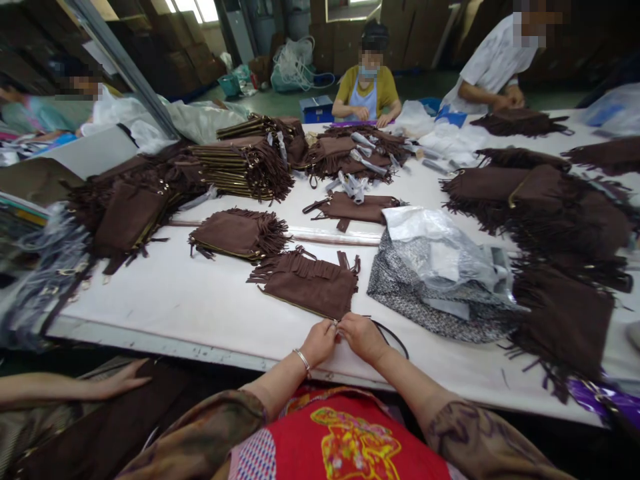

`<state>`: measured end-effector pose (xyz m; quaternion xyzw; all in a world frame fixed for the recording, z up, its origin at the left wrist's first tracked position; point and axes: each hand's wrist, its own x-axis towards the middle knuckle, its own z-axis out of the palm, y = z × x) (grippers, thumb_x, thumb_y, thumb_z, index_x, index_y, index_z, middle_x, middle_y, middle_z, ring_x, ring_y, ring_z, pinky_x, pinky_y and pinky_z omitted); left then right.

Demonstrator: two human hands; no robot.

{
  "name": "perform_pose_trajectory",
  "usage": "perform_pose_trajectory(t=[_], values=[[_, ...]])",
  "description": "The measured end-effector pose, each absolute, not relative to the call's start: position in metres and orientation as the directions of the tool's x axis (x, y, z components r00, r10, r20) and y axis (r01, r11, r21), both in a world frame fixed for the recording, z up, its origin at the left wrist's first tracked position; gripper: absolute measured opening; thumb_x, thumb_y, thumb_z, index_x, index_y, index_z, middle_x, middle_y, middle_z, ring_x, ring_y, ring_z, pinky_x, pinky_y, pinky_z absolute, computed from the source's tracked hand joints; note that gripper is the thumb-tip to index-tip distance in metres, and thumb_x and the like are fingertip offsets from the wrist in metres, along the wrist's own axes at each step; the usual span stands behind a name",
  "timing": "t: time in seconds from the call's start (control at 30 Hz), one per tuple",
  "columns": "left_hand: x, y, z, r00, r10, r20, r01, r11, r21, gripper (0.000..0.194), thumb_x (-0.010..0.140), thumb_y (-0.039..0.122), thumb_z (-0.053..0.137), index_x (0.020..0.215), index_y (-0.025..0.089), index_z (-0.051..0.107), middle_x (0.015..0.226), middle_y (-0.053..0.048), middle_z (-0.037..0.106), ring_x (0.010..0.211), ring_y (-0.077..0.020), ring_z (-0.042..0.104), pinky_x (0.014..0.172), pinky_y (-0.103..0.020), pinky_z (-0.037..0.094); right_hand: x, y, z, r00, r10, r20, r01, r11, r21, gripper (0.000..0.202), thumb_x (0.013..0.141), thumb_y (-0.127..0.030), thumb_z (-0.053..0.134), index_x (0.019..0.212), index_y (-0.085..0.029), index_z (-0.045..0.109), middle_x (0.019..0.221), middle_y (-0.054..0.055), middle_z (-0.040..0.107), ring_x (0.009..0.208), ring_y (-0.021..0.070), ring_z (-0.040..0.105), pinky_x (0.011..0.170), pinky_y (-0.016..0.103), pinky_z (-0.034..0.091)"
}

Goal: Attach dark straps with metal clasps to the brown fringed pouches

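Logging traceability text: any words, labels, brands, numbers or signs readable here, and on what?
No readable text.
Red apron: yellow design, no legible wording.
Pale patch amid clear plastic: too blurred to tell if printed.
Centre brown fringed pouch: no lettering visible.

I can read no words, numbers or brands; the yellow print (345, 440) on my red apron (295, 443) yields nothing legible. The white patch (445, 260) at the clear plastic (417, 245) is too blurred.

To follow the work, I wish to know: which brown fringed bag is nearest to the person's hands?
The bag immediately left of the speckled cloth: the left hand and right hand meet at its near right corner, whereas the others lie farther away.
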<state>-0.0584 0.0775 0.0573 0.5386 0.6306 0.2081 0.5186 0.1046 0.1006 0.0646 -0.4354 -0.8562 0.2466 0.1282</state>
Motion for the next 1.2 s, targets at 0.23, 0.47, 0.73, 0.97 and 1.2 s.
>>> perform_pose_trajectory(t=[0.23,0.47,0.73,0.97,1.2], values=[[-0.063,0.062,0.061,0.096,0.937,-0.335,0.630,0.203,0.749,0.018,0.086,0.027,0.044,0.085,0.019,0.060,0.083,-0.005,0.066,0.079,-0.0178,0.058,0.074,-0.028,0.041,0.087,0.114,0.081,-0.598,0.757,-0.264,0.773,0.457,-0.440,0.023,0.089,-0.026,0.048,0.097,-0.023,0.070,0.094,0.006,0.068,0.092,0.0191,0.061,0.081,0.027,0.043],[-0.071,0.062,0.060,0.100,0.930,-0.355,0.700,0.188,0.689,0.026,0.091,0.029,0.036,0.089,0.018,0.059,0.084,-0.010,0.067,0.079,-0.0214,0.060,0.072,-0.032,0.041,0.074,0.127,0.096,-0.668,0.694,-0.267,0.739,0.580,-0.341,0.020,0.087,-0.025,0.050,0.099,-0.022,0.066,0.096,0.007,0.064,0.090,0.0191,0.060,0.072,0.027,0.043],[-0.080,0.070,0.064,0.124,0.883,-0.453,0.674,0.260,0.691,0.027,0.089,0.027,0.037,0.079,0.018,0.060,0.081,-0.011,0.067,0.083,-0.0229,0.061,0.078,-0.034,0.041,0.065,0.129,0.084,-0.773,0.596,-0.218,0.634,0.727,-0.263,0.015,0.084,-0.015,0.052,0.080,-0.016,0.067,0.083,0.008,0.061,0.079,0.0187,0.055,0.066,0.028,0.040],[-0.088,0.084,0.066,0.228,0.738,-0.635,0.489,0.477,0.730,0.025,0.084,0.033,0.044,0.064,0.020,0.051,0.064,-0.003,0.053,0.066,-0.0172,0.053,0.068,-0.030,0.041,0.074,0.117,0.069,-0.800,0.598,0.046,0.569,0.781,-0.257,0.014,0.086,-0.017,0.054,0.074,-0.016,0.062,0.079,0.006,0.057,0.076,0.0185,0.048,0.066,0.030,0.035],[-0.093,0.093,0.077,0.455,0.467,-0.758,0.165,0.792,0.587,0.036,0.081,0.055,0.033,0.073,0.022,0.044,0.051,0.011,0.017,0.039,-0.0073,0.012,0.038,-0.020,0.016,0.079,0.112,0.068,-0.728,0.656,0.200,0.588,0.747,-0.309,0.018,0.089,-0.023,0.053,0.073,-0.017,0.060,0.074,0.004,0.055,0.074,0.0172,0.045,0.069,0.030,0.036]])
